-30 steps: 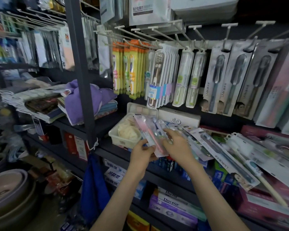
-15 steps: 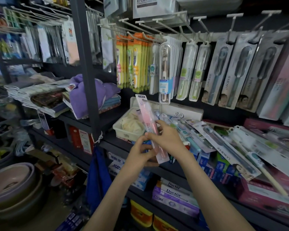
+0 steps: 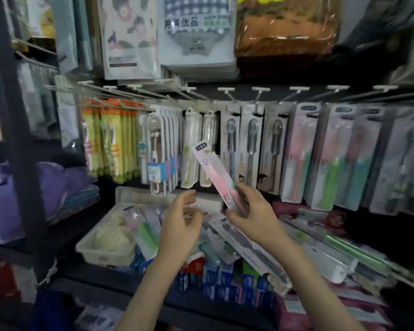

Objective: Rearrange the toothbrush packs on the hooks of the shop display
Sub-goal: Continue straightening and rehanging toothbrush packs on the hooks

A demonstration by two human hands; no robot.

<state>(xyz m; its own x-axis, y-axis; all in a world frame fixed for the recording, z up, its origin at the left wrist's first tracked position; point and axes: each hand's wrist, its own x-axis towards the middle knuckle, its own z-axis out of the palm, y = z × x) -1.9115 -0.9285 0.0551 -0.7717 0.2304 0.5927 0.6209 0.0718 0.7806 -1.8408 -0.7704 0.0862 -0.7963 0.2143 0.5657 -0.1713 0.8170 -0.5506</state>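
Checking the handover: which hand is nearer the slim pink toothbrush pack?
Right. The right hand grips the slim pink toothbrush pack by its lower end; the left hand is apart, down-left of it.

Packs (image 3: 251, 149) hang on hooks (image 3: 258, 90) above a tray (image 3: 101, 253).

both your bare forearms reach up from the bottom edge. your right hand (image 3: 251, 211) pinches the lower end of the pink toothbrush pack (image 3: 212, 170). your left hand (image 3: 181, 222) hovers just beside it, fingers loosely curled, apparently holding nothing, though blur hides detail.
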